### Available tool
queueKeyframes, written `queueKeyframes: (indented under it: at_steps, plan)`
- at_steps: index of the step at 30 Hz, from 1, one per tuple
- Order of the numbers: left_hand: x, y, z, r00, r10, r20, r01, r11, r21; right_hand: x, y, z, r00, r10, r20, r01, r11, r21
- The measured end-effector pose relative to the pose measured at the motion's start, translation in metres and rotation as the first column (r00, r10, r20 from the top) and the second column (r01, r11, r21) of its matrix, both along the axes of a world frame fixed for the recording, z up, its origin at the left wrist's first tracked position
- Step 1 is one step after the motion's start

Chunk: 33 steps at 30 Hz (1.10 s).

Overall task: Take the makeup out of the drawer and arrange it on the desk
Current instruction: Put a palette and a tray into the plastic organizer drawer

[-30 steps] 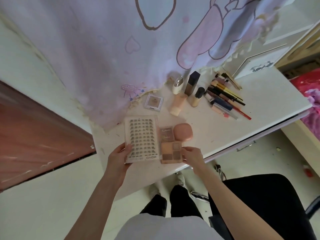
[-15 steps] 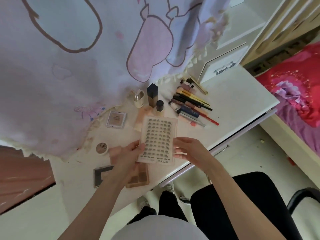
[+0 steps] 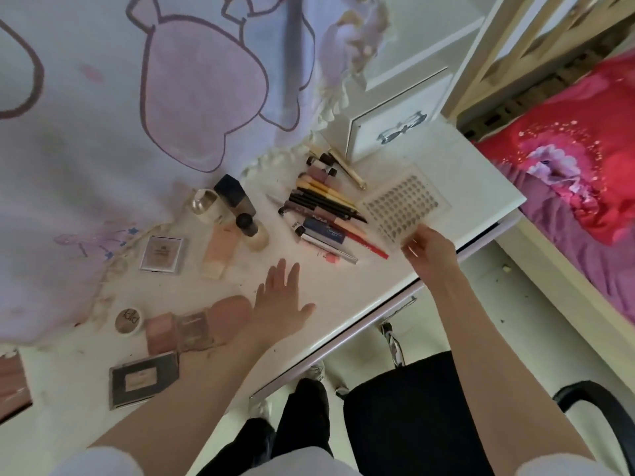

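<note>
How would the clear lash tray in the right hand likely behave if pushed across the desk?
The lash tray looks flat, thin and rigid, so it would probably slide rather than roll or tip. The right hand holds it by one corner without visible sag, suggesting it is light and stiff. Pushed left, it would likely nudge the pencils lying beside it.

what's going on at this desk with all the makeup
A person is laying makeup out on a white desk. Their right hand holds a clear tray of false lashes by its near edge, at the right of a row of pencils and brushes. The left hand is open, fingers spread, above the desk beside a pink compact. Bottles and palettes already lie further left.
</note>
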<state>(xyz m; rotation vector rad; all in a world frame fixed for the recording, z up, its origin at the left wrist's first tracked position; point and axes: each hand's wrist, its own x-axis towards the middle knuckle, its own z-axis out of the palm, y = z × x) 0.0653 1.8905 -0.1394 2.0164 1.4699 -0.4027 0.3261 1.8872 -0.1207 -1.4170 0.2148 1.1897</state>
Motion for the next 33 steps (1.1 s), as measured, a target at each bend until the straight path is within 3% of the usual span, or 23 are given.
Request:
queueKeyframes:
  at_steps: [3, 11, 20, 25, 30, 33]
  plan:
    - [0.003, 0.002, -0.009, 0.979, -0.130, -0.159, 0.129, 0.991, -0.016, 0.023, 0.022, -0.005, 0.998, -0.021, 0.064, 0.025, 0.998, -0.064]
    - [0.005, 0.007, -0.019, 0.972, -0.103, -0.211, 0.092, 0.994, -0.064, 0.058, 0.087, -0.022, 0.976, 0.039, 0.215, 0.017, 0.968, -0.251]
    - [0.005, 0.009, -0.020, 0.968, -0.102, -0.231, 0.089, 0.994, -0.064, 0.062, 0.103, -0.016, 0.980, 0.013, 0.200, 0.016, 0.990, -0.143]
    - [-0.001, 0.022, -0.012, 0.980, -0.133, -0.146, 0.103, 0.975, -0.197, 0.052, 0.098, -0.008, 0.961, 0.121, 0.249, -0.089, 0.987, -0.135]
    - [-0.009, 0.042, 0.012, 0.990, -0.139, -0.038, 0.123, 0.951, -0.282, 0.029, 0.076, 0.006, 0.828, 0.392, 0.402, -0.315, 0.917, -0.246]
    - [-0.011, 0.035, 0.030, 0.990, -0.136, 0.032, 0.140, 0.957, -0.252, 0.001, 0.063, 0.028, 0.531, 0.524, 0.666, -0.420, 0.845, -0.331]
